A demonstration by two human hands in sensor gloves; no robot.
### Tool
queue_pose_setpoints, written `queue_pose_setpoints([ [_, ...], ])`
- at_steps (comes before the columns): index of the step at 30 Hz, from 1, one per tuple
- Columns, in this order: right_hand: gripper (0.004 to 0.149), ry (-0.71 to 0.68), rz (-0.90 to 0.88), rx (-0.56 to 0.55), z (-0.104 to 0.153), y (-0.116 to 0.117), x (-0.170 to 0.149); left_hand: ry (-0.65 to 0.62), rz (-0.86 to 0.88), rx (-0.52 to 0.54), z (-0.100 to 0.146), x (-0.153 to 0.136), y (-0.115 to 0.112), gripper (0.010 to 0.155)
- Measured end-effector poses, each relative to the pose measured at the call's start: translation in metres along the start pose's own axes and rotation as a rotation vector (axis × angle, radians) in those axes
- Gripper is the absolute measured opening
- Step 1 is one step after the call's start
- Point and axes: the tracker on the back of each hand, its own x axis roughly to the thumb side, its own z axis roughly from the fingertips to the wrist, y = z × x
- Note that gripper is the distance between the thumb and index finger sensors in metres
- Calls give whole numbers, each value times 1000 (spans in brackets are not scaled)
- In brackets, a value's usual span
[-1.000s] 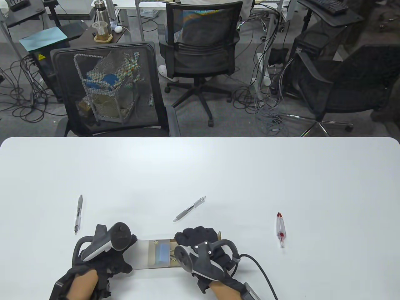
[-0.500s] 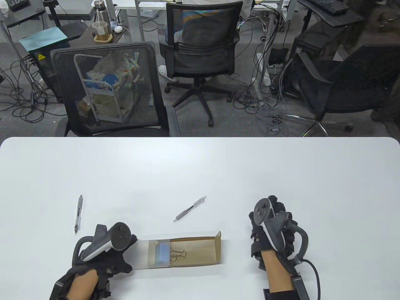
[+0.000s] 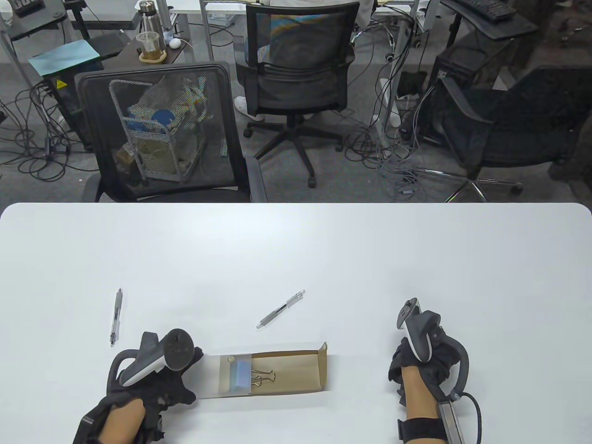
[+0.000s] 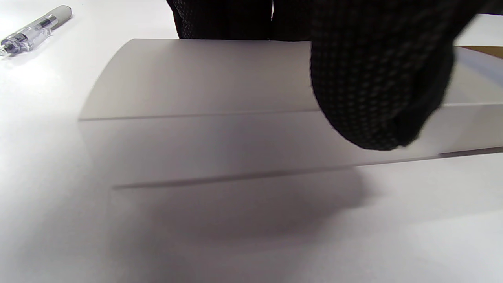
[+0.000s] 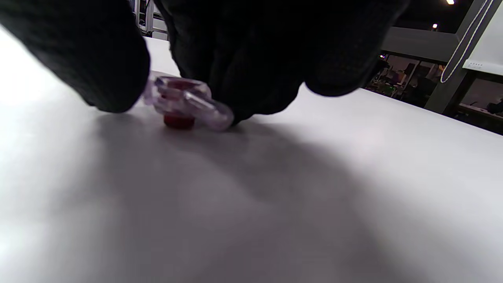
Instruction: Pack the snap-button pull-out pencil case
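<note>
A pull-out pencil case [image 3: 273,375] lies near the front edge of a white worktop [image 3: 296,249]. Its brown card drawer [image 3: 296,373] is slid out to the right of a frosted translucent sleeve [image 3: 226,377] and holds a pale blue eraser [image 3: 240,374] and a gold binder clip [image 3: 263,378]. The left hand [image 3: 157,370] grips the sleeve's left end. Well to the right of the case, the right hand [image 3: 418,358] pinches a clear red-tipped pen [image 5: 184,104] lying on the worktop. Two clear pens lie behind the case — one [image 3: 280,309] close, one [image 3: 116,317] to its left — with open worktop beyond.
</note>
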Motion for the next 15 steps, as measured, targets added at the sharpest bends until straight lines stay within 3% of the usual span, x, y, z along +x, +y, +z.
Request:
queue_pose_setpoints([
  [9, 59, -26, -42, 18, 0, 0, -5, 1, 1, -2, 0, 0, 0, 91],
  [12, 59, -111, -118, -43, 9, -6, -3, 1, 1, -3, 0, 0, 0, 91],
  [15, 59, -281, -223, -198, 29, -21, 6, 2, -1, -2, 0, 0, 0, 91],
])
